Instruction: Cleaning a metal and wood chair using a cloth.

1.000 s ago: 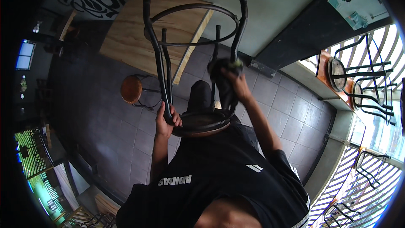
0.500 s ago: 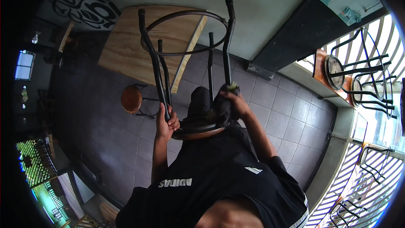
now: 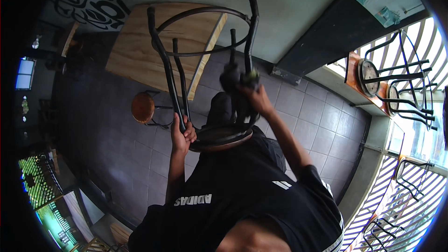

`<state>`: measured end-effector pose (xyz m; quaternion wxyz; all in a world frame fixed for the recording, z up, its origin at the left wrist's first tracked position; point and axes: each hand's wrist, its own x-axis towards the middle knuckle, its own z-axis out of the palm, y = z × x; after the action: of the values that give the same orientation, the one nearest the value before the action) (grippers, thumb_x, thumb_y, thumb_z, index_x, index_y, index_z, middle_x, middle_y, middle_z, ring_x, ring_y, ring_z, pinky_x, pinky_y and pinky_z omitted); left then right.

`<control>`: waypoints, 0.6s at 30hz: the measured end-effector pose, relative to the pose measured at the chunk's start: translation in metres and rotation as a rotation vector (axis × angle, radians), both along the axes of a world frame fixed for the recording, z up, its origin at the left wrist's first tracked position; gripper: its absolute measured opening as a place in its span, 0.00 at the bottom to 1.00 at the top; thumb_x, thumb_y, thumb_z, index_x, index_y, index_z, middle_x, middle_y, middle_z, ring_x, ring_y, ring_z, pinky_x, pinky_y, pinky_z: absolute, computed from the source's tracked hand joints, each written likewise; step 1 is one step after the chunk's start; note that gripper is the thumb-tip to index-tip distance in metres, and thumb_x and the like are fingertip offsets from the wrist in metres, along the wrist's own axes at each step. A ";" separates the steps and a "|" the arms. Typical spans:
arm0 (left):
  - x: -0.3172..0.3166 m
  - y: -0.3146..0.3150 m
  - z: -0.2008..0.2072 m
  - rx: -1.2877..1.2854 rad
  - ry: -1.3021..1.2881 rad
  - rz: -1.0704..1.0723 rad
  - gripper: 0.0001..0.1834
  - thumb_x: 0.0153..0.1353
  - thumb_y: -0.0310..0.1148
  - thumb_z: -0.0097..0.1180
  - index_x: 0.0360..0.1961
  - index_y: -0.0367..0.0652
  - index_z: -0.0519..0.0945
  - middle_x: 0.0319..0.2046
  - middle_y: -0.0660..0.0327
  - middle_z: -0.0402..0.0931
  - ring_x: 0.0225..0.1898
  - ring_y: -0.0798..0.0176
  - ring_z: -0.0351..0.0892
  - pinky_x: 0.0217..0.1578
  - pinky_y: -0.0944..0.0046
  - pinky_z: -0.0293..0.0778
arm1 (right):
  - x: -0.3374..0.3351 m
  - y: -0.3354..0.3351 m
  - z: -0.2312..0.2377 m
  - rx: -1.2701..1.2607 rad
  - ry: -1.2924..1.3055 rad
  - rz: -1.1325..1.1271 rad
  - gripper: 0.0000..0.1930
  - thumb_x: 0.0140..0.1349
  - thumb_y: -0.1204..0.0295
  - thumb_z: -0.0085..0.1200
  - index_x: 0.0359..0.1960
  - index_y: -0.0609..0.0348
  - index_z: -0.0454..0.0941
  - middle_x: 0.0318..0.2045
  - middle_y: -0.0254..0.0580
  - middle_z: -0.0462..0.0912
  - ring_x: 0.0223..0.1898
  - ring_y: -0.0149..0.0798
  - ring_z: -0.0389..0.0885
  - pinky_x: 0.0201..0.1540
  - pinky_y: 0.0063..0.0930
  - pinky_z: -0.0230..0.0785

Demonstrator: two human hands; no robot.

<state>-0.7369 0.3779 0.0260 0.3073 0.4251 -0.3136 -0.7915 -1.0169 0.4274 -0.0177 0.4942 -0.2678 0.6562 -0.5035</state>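
Observation:
A round stool [image 3: 219, 136] with black metal legs and a ring brace is held upside down in front of me, its seat against my body and its legs pointing away. My left hand [image 3: 183, 133] is wrapped round the lower part of a left leg, close to the seat. A dark, bunched cloth [image 3: 232, 78] is in my right hand [image 3: 258, 101], pressed around the right leg about midway up. The cloth is slightly blurred and covers most of my right fingers.
Beyond the stool, a light wooden table [image 3: 128, 51] stands by the wall. An upright stool [image 3: 142, 107] with a brown seat is on the tiled floor at left. Upturned stools [image 3: 370, 78] rest on a wooden ledge by the slatted window at right.
My right hand and the cloth have moved up the right leg, away from the seat. The stool has tilted slightly to the left. My left hand keeps its hold.

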 end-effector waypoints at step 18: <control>-0.010 -0.047 -0.004 0.050 0.024 -0.104 0.25 0.64 0.61 0.33 0.27 0.51 0.61 0.08 0.72 0.46 0.07 0.75 0.43 0.10 0.72 0.46 | 0.028 0.103 -0.020 0.172 -0.445 -0.036 0.23 0.62 0.54 0.51 0.48 0.62 0.73 0.42 0.36 0.78 0.43 0.29 0.74 0.48 0.24 0.66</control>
<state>-0.7468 0.3306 0.0222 0.2588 0.4064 -0.3118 -0.8189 -0.9891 0.5299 -0.0380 0.6386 -0.0953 0.5760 -0.5013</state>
